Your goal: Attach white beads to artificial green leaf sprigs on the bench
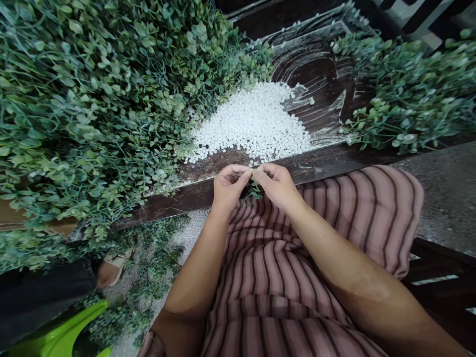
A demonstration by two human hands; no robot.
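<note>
Sprig (255, 188) between fingers (244, 178), leaves (255, 193) below

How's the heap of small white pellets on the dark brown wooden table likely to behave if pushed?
The white pellet heap would probably spread, not slide as one block: loose pellets lie scattered around it. Some might drop off the wooden table, since a few sit close to its near edge. Single pellets look tiny, so likely light.

A small green leafy sprig (255, 190) hangs below the fingers (243, 179), its upper end pinched between them.
</note>
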